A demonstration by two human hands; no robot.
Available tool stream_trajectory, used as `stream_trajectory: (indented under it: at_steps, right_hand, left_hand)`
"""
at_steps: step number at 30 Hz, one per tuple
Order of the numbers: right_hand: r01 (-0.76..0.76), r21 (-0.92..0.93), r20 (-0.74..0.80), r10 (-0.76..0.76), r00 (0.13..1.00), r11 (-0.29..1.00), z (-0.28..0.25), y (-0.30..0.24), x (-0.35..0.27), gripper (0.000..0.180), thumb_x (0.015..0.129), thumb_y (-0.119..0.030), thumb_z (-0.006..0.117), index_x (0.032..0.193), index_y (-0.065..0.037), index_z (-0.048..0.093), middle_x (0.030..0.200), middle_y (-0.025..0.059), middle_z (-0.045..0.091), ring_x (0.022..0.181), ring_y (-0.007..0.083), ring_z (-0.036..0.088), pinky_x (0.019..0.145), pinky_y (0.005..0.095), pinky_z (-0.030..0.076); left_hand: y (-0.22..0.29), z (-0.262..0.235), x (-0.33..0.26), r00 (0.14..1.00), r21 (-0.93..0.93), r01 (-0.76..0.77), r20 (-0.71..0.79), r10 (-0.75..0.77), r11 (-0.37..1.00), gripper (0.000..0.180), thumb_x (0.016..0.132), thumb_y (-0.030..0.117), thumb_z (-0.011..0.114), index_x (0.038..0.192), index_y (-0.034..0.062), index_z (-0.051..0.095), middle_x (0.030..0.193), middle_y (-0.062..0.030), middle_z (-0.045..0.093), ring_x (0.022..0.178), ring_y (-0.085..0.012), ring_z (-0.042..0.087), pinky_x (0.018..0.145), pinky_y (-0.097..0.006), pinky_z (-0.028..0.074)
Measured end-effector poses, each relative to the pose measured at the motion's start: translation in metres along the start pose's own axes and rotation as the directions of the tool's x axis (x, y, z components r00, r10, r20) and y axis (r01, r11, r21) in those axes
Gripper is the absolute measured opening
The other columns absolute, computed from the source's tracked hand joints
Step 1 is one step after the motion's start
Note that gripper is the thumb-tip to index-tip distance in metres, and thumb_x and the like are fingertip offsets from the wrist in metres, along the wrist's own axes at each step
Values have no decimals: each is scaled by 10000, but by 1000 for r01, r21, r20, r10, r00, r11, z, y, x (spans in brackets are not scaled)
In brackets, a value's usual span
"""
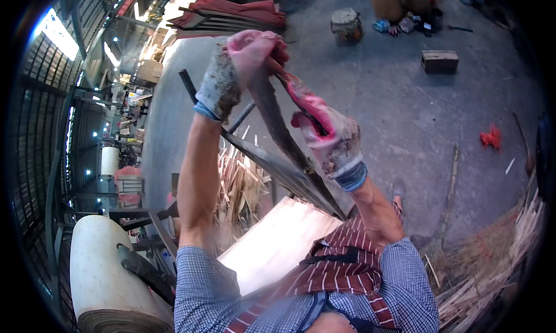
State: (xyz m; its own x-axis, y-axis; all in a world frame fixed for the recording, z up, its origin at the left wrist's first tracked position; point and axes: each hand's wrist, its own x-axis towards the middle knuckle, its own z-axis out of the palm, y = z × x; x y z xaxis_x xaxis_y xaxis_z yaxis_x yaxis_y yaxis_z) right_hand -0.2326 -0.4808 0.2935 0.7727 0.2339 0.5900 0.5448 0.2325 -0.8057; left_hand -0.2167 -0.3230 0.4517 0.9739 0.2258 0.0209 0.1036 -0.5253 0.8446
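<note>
both gloved hands are up on a long dark blade (278, 124) that slants from the left hand (231, 72) at its top end down toward the apron. the left grip is clenched round the top end; the right hand (327, 136) is closed on the blade's upper edge lower down. under the blade lies a pale board (278, 240), still broad and whole. split slivers (240, 188) are heaped by the frame and more litter the floor (405, 119) at right, so a good deal looks already cut, with this board left.
</note>
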Motion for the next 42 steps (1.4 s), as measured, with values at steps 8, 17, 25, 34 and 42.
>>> stream_trajectory:
  at_steps: [8, 17, 25, 34, 42]
  right_hand:
    - [-40, 38, -19, 41, 999, 998, 15, -2, -74, 338, 841, -148, 667, 1176, -106, 650, 1089, 40, 696, 923, 187, 683, 736, 297, 535]
    - [-155, 200, 144, 127, 981, 967, 26, 2, -19, 563, 808, -171, 637, 1362, -121, 547, 1323, 94, 598, 1154, 242, 614, 895, 389, 524]
    - [-32, -213, 141, 63, 988, 977, -12, 26, -110, 370, 809, -185, 750, 1149, -122, 617, 1074, 41, 697, 817, 151, 685, 761, 293, 554]
    - [60, -150, 92, -46, 995, 987, -13, 49, -114, 258, 793, -101, 754, 1024, -145, 648, 886, -10, 703, 673, 118, 688, 500, 258, 476]
    - [66, 226, 117, -94, 989, 972, 10, 50, -13, 230, 861, -16, 634, 1091, -28, 625, 848, 5, 745, 725, 91, 706, 610, 218, 547]
  left_hand:
    - [0, -13, -2, 969, 110, 195, -173, -174, 975, 258, 966, 277, 636, 971, 20, 661, 800, -78, 699, 691, -161, 682, 666, -292, 546]
    - [-20, -45, 4, 995, 85, -45, 93, 37, 995, 278, 982, 222, 584, 1143, -2, 610, 953, -104, 691, 894, -202, 672, 796, -341, 556]
    - [6, -20, 6, 985, 253, 112, 102, -142, 961, 179, 887, 93, 734, 1016, 1, 651, 899, -41, 699, 863, -133, 695, 746, -269, 581]
    - [-18, -16, -5, 984, 360, -166, -8, 181, 918, 318, 928, 223, 658, 1138, -12, 615, 1010, -162, 714, 862, -233, 717, 724, -313, 591]
    - [-27, -22, -10, 984, -68, -106, -150, 94, 992, 325, 929, 202, 604, 1138, -46, 582, 1036, -232, 704, 957, -305, 704, 839, -361, 570]
